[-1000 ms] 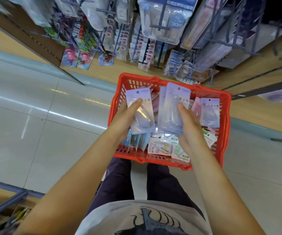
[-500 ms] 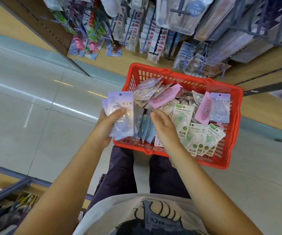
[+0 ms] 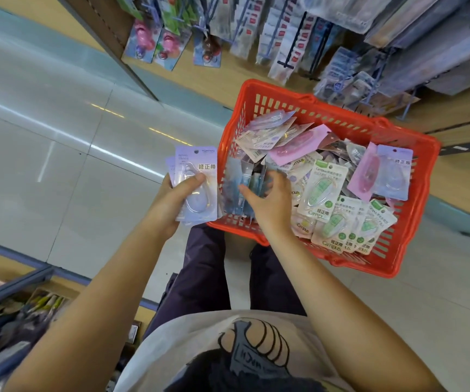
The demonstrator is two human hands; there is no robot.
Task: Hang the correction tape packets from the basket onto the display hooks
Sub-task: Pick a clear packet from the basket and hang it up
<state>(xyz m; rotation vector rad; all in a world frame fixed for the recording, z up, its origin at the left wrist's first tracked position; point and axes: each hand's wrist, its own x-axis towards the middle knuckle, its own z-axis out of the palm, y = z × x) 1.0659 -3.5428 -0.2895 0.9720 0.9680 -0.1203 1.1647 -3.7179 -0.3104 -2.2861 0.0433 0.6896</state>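
A red plastic basket point(image 3: 414, 236) stands on the floor, filled with several correction tape packets: green ones point(image 3: 323, 190), a pink one point(image 3: 293, 147), lavender ones point(image 3: 393, 174). My left hand point(image 3: 171, 202) grips a small stack of lavender packets point(image 3: 197, 182) just left of the basket, thumb across the top one. My right hand point(image 3: 267, 199) reaches into the basket's near-left corner, its fingers curled around upright blue packets point(image 3: 242, 183). Display hooks point(image 3: 287, 62) with hanging stationery fill the rack behind the basket.
Pink and green carded items point(image 3: 154, 43) hang at the rack's left end. Pale tiled floor point(image 3: 58, 154) spreads to the left. A low shelf with stationery point(image 3: 16, 306) sits at the lower left. My legs stand right behind the basket.
My right hand put its lavender packets with the left hand's stack, then dropped into the basket onto the blue packets. My left hand moved out to the basket's left side.
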